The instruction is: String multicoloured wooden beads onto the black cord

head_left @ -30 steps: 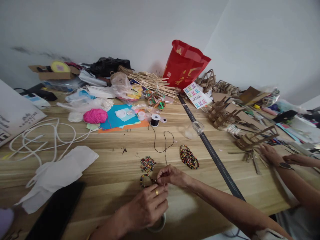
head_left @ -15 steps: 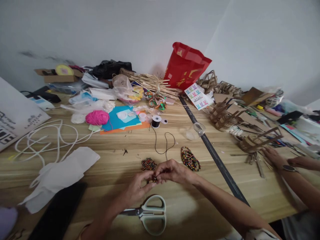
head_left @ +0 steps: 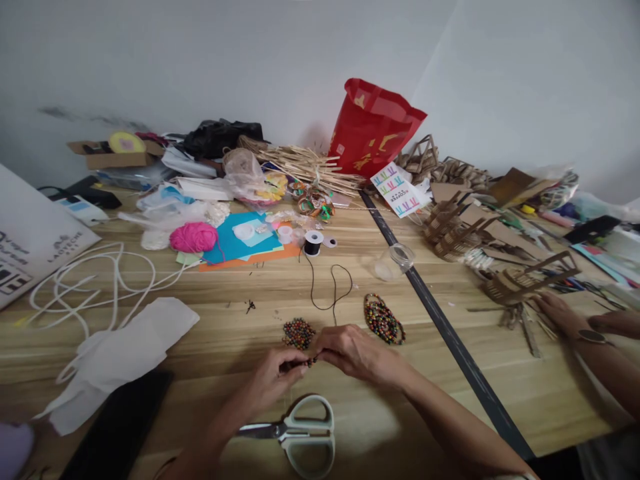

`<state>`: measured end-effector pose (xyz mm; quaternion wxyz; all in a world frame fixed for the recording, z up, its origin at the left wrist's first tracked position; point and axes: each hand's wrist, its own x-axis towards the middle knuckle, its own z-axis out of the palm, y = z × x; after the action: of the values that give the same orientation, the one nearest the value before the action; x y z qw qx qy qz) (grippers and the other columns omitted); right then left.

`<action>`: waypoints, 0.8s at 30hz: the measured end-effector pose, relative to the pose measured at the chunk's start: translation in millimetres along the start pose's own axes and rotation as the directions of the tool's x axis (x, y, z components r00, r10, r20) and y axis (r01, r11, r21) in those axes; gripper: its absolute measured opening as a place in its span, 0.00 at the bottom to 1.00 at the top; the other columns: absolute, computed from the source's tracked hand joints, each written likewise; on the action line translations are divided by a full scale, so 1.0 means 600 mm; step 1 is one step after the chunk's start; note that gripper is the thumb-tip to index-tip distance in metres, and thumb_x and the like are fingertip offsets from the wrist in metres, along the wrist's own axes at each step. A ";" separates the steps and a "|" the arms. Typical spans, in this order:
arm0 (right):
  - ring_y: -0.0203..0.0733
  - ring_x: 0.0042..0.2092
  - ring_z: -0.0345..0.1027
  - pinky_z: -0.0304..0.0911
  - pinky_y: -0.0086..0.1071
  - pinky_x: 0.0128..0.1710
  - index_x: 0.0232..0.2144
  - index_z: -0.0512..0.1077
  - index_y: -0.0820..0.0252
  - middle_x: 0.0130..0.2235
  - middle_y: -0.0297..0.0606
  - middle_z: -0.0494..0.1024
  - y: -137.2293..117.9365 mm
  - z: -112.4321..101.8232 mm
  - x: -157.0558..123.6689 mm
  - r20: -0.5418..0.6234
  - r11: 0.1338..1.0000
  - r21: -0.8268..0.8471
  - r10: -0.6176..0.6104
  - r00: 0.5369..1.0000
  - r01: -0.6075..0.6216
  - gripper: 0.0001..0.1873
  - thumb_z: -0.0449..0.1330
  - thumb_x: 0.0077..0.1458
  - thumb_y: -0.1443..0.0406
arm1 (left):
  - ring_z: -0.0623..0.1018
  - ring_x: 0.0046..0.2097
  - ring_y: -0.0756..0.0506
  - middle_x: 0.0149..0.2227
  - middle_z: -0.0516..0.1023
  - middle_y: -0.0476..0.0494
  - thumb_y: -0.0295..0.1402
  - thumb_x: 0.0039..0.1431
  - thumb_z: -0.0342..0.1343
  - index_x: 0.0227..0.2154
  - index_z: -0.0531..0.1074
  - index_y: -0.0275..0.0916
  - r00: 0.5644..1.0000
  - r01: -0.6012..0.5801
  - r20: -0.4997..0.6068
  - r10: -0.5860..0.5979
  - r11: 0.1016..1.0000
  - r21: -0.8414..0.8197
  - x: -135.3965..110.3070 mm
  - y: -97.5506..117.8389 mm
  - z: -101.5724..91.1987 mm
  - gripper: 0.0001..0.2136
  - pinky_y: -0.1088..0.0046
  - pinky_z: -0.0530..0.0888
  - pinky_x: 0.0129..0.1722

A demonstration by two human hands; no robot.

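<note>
My left hand [head_left: 270, 377] is closed on a short row of small dark beads [head_left: 313, 361], which shows between the two hands. My right hand [head_left: 357, 353] pinches at the right end of this row. A black cord [head_left: 335, 293] loops from its spool [head_left: 313, 243] down to the right hand, whose fingers hide where it ends. Just beyond the hands lies a heap of mixed-colour beads [head_left: 299, 333]. To the right of them is a coiled bead strand [head_left: 384, 320]. Scissors [head_left: 307, 437] with pale handles lie below the hands, blades pointing left.
A clear plastic cup [head_left: 393, 263] lies near a black strip [head_left: 440, 313] running along the table. Pink yarn [head_left: 194, 237], white cable [head_left: 117, 280] and white cloth [head_left: 130, 357] are at left. On the right, another person's hand [head_left: 557, 313] rests beside a small woven basket [head_left: 530, 280].
My hands have moved slightly apart, the right one shifting right, so the beads between them now show. The whole view has shifted a little.
</note>
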<state>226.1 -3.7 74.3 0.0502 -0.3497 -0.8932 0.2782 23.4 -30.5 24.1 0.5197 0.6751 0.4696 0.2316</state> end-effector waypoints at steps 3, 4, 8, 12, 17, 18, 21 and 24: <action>0.37 0.36 0.68 0.55 0.26 0.34 0.37 0.71 0.61 0.35 0.38 0.74 -0.010 -0.016 -0.014 0.027 0.994 -0.110 0.016 1.000 -0.013 0.09 0.50 0.63 0.67 | 0.76 0.34 0.45 0.32 0.80 0.44 0.30 0.53 0.52 0.32 0.78 0.36 0.999 -0.029 0.032 0.027 0.996 0.079 -0.004 0.004 -0.004 0.09 0.73 0.70 0.35; 0.37 0.36 0.68 0.54 0.26 0.33 0.36 0.70 0.61 0.35 0.38 0.74 -0.013 -0.021 -0.020 0.038 0.990 -0.138 0.025 0.999 -0.019 0.09 0.50 0.64 0.67 | 0.76 0.34 0.46 0.33 0.80 0.44 0.29 0.53 0.52 0.31 0.77 0.36 0.999 -0.035 0.042 0.031 0.994 0.102 -0.007 0.005 -0.006 0.09 0.73 0.70 0.35; 0.36 0.34 0.67 0.52 0.27 0.32 0.35 0.69 0.60 0.33 0.37 0.73 -0.016 -0.026 -0.033 0.037 0.981 -0.187 0.058 0.998 -0.050 0.10 0.49 0.64 0.66 | 0.76 0.34 0.46 0.31 0.80 0.46 0.27 0.51 0.53 0.29 0.77 0.37 0.998 -0.019 0.063 0.007 0.982 0.186 -0.015 0.007 -0.010 0.07 0.74 0.69 0.35; 0.35 0.33 0.67 0.50 0.26 0.30 0.33 0.70 0.59 0.33 0.35 0.74 -0.002 -0.011 -0.020 0.078 0.988 -0.144 0.074 0.994 -0.062 0.08 0.52 0.62 0.67 | 0.76 0.31 0.46 0.27 0.79 0.47 0.26 0.51 0.53 0.26 0.76 0.36 0.997 0.041 0.057 -0.058 0.964 0.262 -0.011 0.003 -0.011 0.07 0.74 0.69 0.33; 0.37 0.35 0.69 0.50 0.27 0.31 0.34 0.72 0.60 0.33 0.37 0.76 0.006 -0.003 -0.001 0.049 0.986 -0.098 0.139 0.989 -0.134 0.07 0.54 0.61 0.67 | 0.76 0.31 0.47 0.32 0.79 0.45 0.24 0.47 0.55 0.36 0.75 0.36 0.999 -0.024 -0.036 0.035 0.965 0.261 0.001 -0.016 0.001 0.12 0.74 0.72 0.32; 0.37 0.36 0.69 0.51 0.27 0.32 0.35 0.71 0.60 0.33 0.37 0.76 0.004 -0.004 -0.002 0.037 0.988 -0.077 0.134 0.990 -0.131 0.07 0.53 0.61 0.67 | 0.76 0.33 0.47 0.35 0.79 0.43 0.24 0.47 0.56 0.38 0.74 0.36 0.997 -0.063 -0.038 0.074 0.968 0.244 0.002 -0.020 0.006 0.13 0.74 0.73 0.33; 0.38 0.37 0.70 0.53 0.26 0.34 0.36 0.71 0.60 0.35 0.37 0.77 -0.007 -0.011 -0.007 0.027 0.993 -0.032 0.113 0.993 -0.113 0.07 0.53 0.61 0.67 | 0.76 0.44 0.43 0.48 0.75 0.36 0.24 0.47 0.57 0.45 0.72 0.36 0.977 -0.195 -0.060 0.206 0.970 0.144 0.004 -0.029 0.021 0.19 0.72 0.74 0.35; 0.38 0.37 0.70 0.55 0.26 0.35 0.36 0.72 0.61 0.35 0.38 0.77 -0.016 -0.014 -0.011 0.027 0.997 0.007 0.081 0.996 -0.082 0.08 0.53 0.61 0.67 | 0.74 0.48 0.42 0.48 0.75 0.36 0.27 0.52 0.56 0.44 0.72 0.35 0.984 -0.176 -0.028 0.177 0.984 0.039 0.004 -0.027 0.030 0.15 0.67 0.73 0.43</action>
<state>228.0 -9.6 87.2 0.0282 -0.3819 -0.8777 0.2881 32.6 -37.1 2.4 0.4772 0.7197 0.4204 0.2787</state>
